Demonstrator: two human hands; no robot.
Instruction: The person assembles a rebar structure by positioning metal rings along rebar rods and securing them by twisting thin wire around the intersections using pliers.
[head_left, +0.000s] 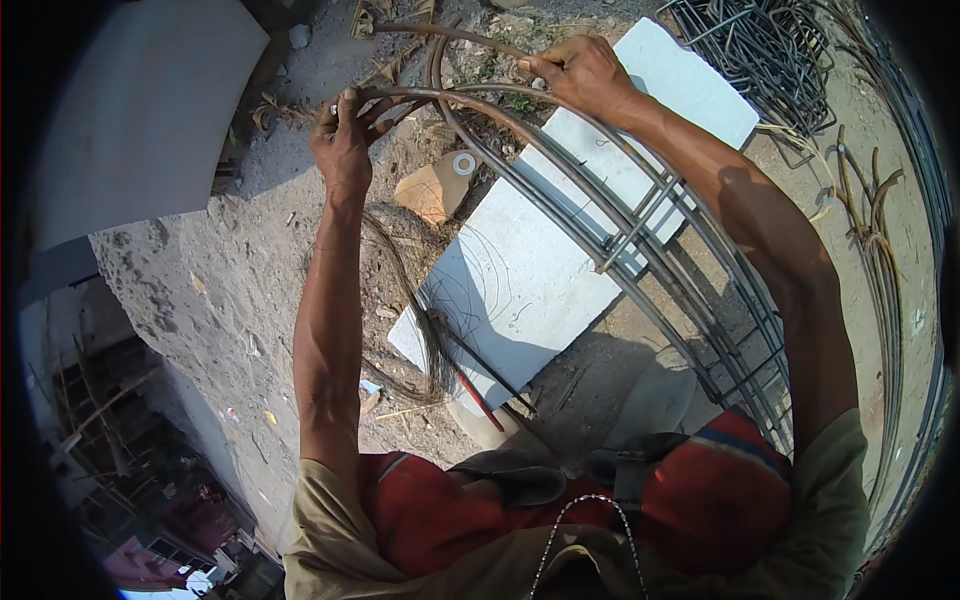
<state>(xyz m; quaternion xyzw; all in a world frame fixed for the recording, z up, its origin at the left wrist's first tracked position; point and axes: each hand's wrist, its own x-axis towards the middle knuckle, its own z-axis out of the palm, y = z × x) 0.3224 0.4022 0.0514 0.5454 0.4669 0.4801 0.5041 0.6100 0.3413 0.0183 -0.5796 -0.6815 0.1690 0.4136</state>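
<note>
A cage of long steel rebars (570, 175) runs from the lower right up to the upper middle, with square stirrups (640, 222) around it. My left hand (342, 145) is closed at the tip of one rebar, its thumb and fingers pinching, the other fingers partly spread. Further right, my right hand (588, 80) pinches another rebar (455, 33) whose bent end reaches left beyond the hand. Beneath the cage lies a white board (530, 290), partly in shadow. A loose bundle of thin tie wire (425, 335) rests at its left edge.
A red-handled tool (478, 400) lies near my knees. Many bent stirrups (760, 60) are piled at the far right, above more long rebars (880, 260). A stone (435, 188) with a metal washer (464, 163) sits left of the board. A pale sheet (140, 120) stands at the upper left.
</note>
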